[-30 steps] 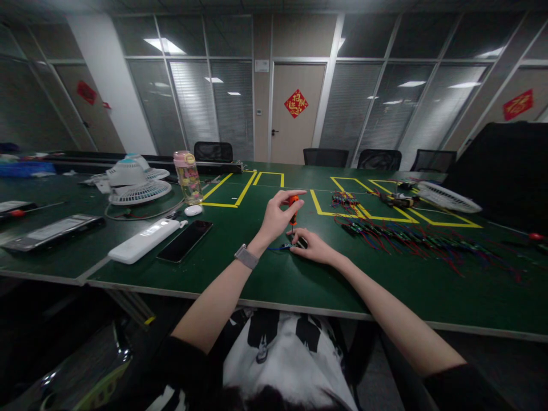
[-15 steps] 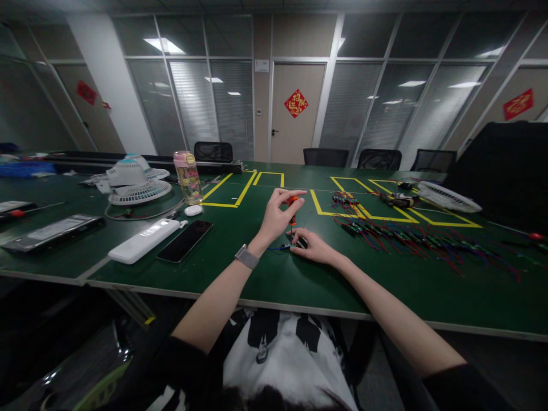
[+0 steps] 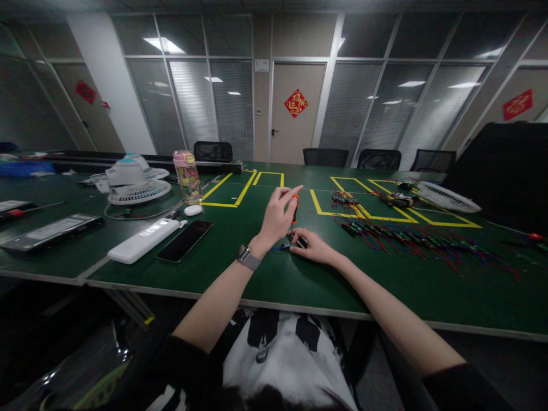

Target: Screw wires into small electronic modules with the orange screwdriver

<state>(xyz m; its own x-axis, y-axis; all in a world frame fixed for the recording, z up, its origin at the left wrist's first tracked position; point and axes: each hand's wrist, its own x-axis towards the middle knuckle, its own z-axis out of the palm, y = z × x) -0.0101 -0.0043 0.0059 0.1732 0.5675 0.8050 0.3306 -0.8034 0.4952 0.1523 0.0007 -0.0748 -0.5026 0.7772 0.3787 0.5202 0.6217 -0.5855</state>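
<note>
L hand (image 3: 277, 218) fingers grip orange screwdriver (image 3: 296, 206), approx. upright, shaft down twd sm. circuit board (image 3: 289, 246) on counter (image 3: 282, 282). R hand (image 3: 317, 248) fingers bent at board, can't tell if gripping.

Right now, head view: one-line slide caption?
Left hand holding a near-upright orange screwdriver, right hand at a small wired part on a green table.
</note>
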